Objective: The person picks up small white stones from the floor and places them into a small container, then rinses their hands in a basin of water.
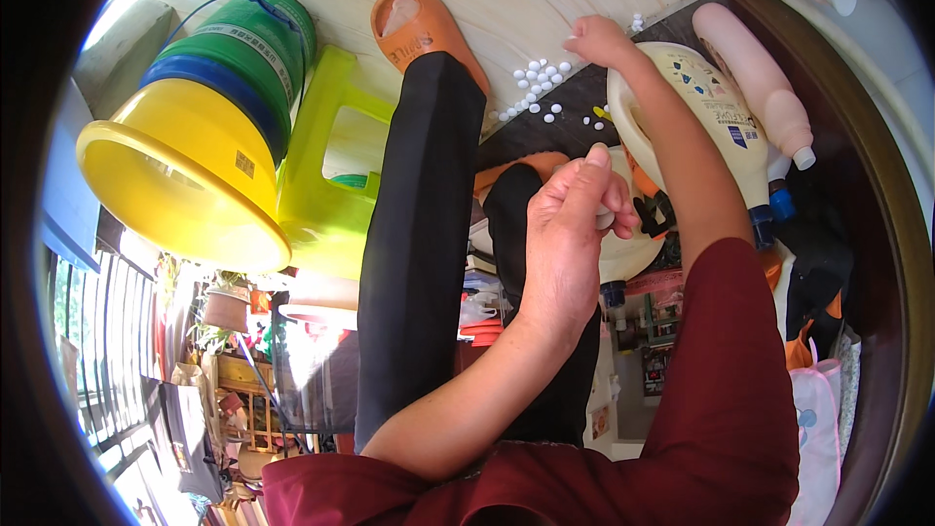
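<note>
My left hand [577, 205] is closed in front of my knee, thumb on top, with a whitish piece [606, 220] showing between its curled fingers. Stretched farther out, my right hand [598, 41] has its fingers bent together; whatever they hold, if anything, cannot be made out. Small white round pieces [534, 80] lie loosely clustered on a dark strip of floor, left of and nearer than my right hand. Several more white pieces [637, 22] sit just to its right. Small yellow pieces [602, 113] lie on the dark strip too.
A cream jug [716, 102] and a pink bottle [750, 68] lie beside my right arm. On the left are a yellow basin [185, 170], a green bucket [248, 49] and a lime-green stool [326, 156]. My orange slipper [438, 24] rests on the pale floor.
</note>
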Motion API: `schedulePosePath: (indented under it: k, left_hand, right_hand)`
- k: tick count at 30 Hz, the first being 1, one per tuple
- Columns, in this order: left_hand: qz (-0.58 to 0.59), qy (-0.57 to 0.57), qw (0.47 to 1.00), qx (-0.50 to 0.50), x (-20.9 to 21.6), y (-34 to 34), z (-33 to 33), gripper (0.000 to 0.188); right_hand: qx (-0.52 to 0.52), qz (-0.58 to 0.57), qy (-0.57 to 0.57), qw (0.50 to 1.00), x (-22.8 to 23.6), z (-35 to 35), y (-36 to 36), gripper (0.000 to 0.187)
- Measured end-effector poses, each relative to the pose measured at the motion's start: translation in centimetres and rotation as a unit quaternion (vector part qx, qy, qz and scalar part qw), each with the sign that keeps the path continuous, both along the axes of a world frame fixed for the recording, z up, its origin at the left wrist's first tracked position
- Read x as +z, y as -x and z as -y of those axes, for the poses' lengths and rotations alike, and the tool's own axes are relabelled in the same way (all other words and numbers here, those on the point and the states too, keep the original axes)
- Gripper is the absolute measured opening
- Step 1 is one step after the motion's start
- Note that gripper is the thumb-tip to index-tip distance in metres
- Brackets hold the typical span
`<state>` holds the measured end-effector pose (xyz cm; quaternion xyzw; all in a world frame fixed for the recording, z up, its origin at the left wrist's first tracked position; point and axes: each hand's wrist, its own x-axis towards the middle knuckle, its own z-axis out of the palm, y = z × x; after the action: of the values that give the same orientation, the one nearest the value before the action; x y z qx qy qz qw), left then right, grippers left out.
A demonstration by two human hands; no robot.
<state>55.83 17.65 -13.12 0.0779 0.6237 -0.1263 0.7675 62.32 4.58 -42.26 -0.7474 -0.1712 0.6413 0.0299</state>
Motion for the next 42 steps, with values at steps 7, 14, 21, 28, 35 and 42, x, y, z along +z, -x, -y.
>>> schedulePosePath:
  k: [7, 14, 21, 28, 35, 42]
  left_hand:
    - [-0.012, -0.015, 0.999, 0.037, 0.0, -0.3, -0.7, 0.037]
    - [-0.040, -0.068, 0.996, 0.045, -0.3, -0.2, -2.2, 0.035]
    - [-0.060, -0.119, 0.990, 0.046, -0.4, -0.7, -4.0, 0.033]
    - [-0.016, -0.144, 0.986, 0.085, -0.9, -0.4, -5.4, 0.032]
    - [0.010, -0.098, 0.987, 0.126, -1.5, 1.1, -5.8, 0.026]
    - [0.145, 0.071, 0.983, 0.089, -0.9, 1.8, -3.2, 0.029]
  right_hand:
    - [-0.298, -0.267, -0.159, 0.902, 4.1, -9.1, -3.3, 0.023]
    - [-0.094, 0.171, -0.312, 0.930, -1.9, -16.2, 2.9, 0.020]
    - [0.057, 0.166, -0.204, 0.963, -1.3, -19.5, 2.8, 0.025]
    - [-0.217, 0.164, -0.254, 0.928, 0.9, -13.4, 0.5, 0.018]
    - [-0.391, 0.005, -0.309, 0.867, 26.0, -8.0, -1.0, 0.021]
    - [-0.277, 0.283, -0.404, 0.825, 32.2, -6.9, 4.2, 0.022]
